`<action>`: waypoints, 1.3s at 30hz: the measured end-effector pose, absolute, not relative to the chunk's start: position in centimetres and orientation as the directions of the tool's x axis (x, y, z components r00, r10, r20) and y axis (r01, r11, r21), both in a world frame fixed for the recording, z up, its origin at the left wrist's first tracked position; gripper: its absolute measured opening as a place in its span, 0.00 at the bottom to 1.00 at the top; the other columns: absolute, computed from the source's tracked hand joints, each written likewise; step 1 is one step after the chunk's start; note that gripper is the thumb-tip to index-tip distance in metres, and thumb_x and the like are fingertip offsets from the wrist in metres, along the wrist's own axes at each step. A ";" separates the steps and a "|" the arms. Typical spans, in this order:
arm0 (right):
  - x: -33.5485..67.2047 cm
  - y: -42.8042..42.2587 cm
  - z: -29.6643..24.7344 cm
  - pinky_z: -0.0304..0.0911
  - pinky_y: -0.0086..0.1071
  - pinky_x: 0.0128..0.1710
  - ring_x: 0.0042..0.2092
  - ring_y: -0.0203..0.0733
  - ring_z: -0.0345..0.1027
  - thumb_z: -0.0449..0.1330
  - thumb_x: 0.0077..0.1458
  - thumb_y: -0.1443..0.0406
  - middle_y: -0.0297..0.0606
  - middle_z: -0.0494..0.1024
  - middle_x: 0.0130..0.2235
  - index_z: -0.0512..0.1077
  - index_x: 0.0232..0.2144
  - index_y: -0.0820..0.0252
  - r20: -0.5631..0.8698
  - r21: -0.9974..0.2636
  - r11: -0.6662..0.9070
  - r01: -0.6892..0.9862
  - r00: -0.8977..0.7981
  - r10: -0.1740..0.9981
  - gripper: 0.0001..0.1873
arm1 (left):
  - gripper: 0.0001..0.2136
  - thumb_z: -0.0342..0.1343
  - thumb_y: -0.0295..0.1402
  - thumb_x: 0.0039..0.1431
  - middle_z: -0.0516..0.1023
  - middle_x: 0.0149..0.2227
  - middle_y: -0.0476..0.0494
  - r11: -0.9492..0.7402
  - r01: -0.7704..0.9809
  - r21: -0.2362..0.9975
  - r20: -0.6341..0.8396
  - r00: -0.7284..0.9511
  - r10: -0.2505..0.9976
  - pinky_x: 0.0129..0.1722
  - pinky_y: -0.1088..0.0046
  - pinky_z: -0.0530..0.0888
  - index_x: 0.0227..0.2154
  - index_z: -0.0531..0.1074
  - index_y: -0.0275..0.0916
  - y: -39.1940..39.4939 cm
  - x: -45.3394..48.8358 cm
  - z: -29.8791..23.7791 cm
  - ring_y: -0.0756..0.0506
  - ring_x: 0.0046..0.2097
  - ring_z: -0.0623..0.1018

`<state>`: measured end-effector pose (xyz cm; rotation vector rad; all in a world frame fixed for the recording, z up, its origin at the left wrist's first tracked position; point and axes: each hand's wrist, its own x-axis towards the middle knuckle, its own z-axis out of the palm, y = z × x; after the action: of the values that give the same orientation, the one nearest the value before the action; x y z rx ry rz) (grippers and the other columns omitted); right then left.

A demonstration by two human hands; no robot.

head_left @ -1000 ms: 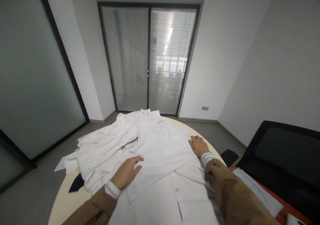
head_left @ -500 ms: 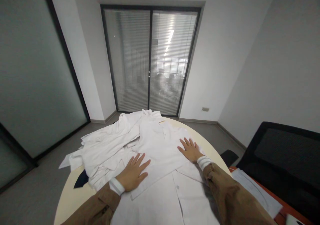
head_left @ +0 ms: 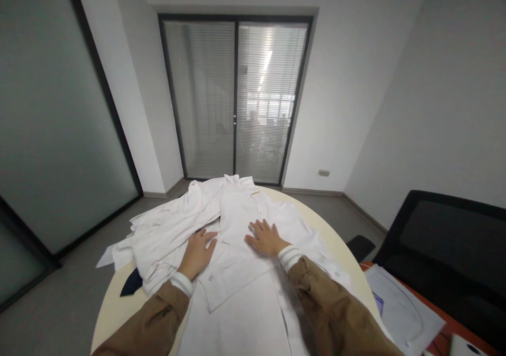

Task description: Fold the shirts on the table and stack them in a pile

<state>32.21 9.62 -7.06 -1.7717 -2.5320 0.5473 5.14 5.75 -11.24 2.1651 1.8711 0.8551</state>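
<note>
A white button-up shirt [head_left: 241, 213] lies spread over a round cream table [head_left: 105, 327], its lower part reaching toward me. On the middle of its front, my right hand [head_left: 266, 240] lies flat with the fingers spread. My left hand [head_left: 197, 254] rests at the shirt's left side, thumb apart from the other fingers, which bend slightly over the cloth. One sleeve is folded across the front, its buttoned cuff [head_left: 213, 285] lying just right of my left wrist. Neither hand has cloth gripped in it.
More rumpled white clothing [head_left: 166, 229] is heaped on the table's left, with a dark blue piece [head_left: 132, 283] poking out below. To the right stand a black mesh chair [head_left: 446, 250] and an orange surface holding a white sheet [head_left: 407, 314]. A glazed door [head_left: 235, 103] is behind the table.
My right hand has slid left from the shirt's right side to its middle. My left hand has shifted slightly left and up, its fingers less spread. More of the folded cuff shows.
</note>
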 end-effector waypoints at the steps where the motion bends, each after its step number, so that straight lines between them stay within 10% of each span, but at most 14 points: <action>1: 31.7 9.2 -7.4 0.27 0.60 0.66 0.72 0.58 0.26 0.35 0.61 0.38 0.44 0.38 0.72 0.43 0.71 0.55 -0.189 -0.301 0.325 0.896 -0.390 0.901 0.45 | 0.17 0.49 0.37 0.65 0.75 0.53 0.35 -0.213 0.854 0.474 0.317 0.060 0.946 0.60 0.54 0.64 0.49 0.78 0.40 5.9 5.1 -11.3 0.37 0.59 0.70; 13: 31.2 6.6 -8.8 0.24 0.68 0.62 0.71 0.68 0.23 0.43 0.59 0.36 0.45 0.37 0.72 0.46 0.70 0.52 -0.150 -0.314 0.389 0.866 -0.450 0.880 0.46 | 0.11 0.51 0.28 0.58 0.78 0.44 0.41 -0.421 0.631 0.652 0.515 0.040 0.856 0.54 0.58 0.70 0.42 0.76 0.38 6.0 5.8 -10.9 0.41 0.49 0.76; 26: 26.7 11.3 -5.1 0.60 0.36 0.54 0.54 0.47 0.69 0.51 0.65 0.53 0.54 0.72 0.55 0.61 0.61 0.71 0.073 -0.702 0.250 0.667 -0.282 0.957 0.31 | 0.12 0.49 0.25 0.60 0.73 0.52 0.41 -0.459 0.617 0.639 0.472 0.157 0.868 0.58 0.59 0.68 0.42 0.74 0.41 4.0 10.8 -8.0 0.41 0.56 0.73; 32: 23.8 13.1 -3.5 0.61 0.40 0.53 0.57 0.54 0.67 0.61 0.56 0.51 0.56 0.70 0.56 0.60 0.60 0.68 0.111 -0.525 0.264 0.809 -0.242 0.964 0.38 | 0.11 0.50 0.23 0.59 0.71 0.53 0.40 -0.447 0.597 0.667 0.358 0.269 0.894 0.54 0.62 0.70 0.41 0.72 0.41 2.7 11.8 -7.2 0.41 0.55 0.73; 39: 20.2 14.5 -3.0 0.65 0.39 0.42 0.47 0.53 0.73 0.59 0.57 0.62 0.52 0.74 0.49 0.66 0.51 0.64 0.178 -0.257 0.180 0.949 -0.137 0.974 0.20 | 0.09 0.52 0.25 0.57 0.73 0.45 0.42 -0.404 0.727 0.556 0.218 0.341 0.914 0.43 0.69 0.71 0.41 0.66 0.40 0.5 11.0 -5.5 0.43 0.44 0.76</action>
<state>20.16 14.49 -3.04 -1.8322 -2.1593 0.1180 10.98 0.54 -5.51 2.2504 1.4499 0.7198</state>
